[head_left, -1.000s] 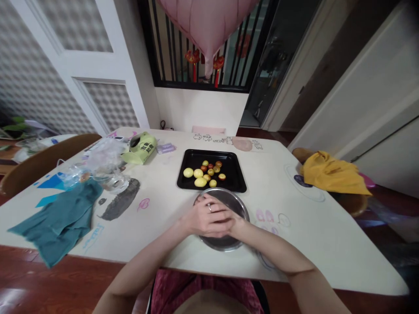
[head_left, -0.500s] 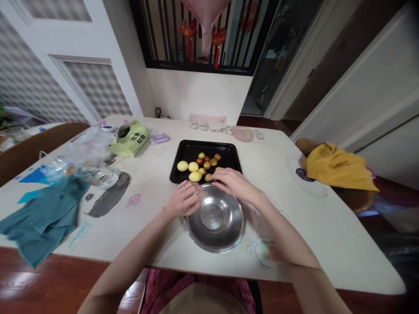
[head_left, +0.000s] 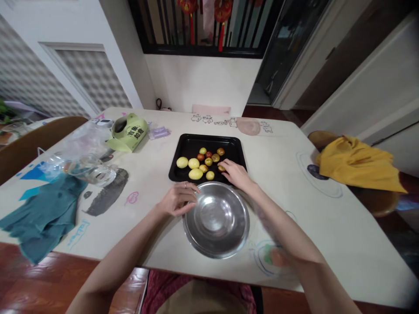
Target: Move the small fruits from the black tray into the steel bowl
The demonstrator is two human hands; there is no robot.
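Note:
A black tray (head_left: 175,174) holds several small round fruits that look like cherry tomatoes, red to yellow-brown, and three larger yellow oval fruits (head_left: 195,174). My right hand (head_left: 237,174) reaches over the tray's right front corner, its fingertips closed around a yellow-brown cherry tomato (head_left: 221,168) that is partly hidden. In front of the tray stands a shiny metal bowl (head_left: 216,235) with nothing in it. At the bowl's left rim is my left hand (head_left: 179,199), fingers loosely bent and thumb apart. It holds nothing, and a ring shows on one finger.
On the left lie a teal cloth (head_left: 49,213), a clear glass pitcher (head_left: 98,173), a crumpled plastic bag (head_left: 78,144) and a green box (head_left: 132,134). A small purple packet (head_left: 159,133) lies behind. A yellow cloth (head_left: 356,163) hangs over a chair at right.
My right hand has moved right and slightly away from the bowl, uncovering more of the fruits. My left hand has drawn back left from over the bowl. The view has shifted slightly.

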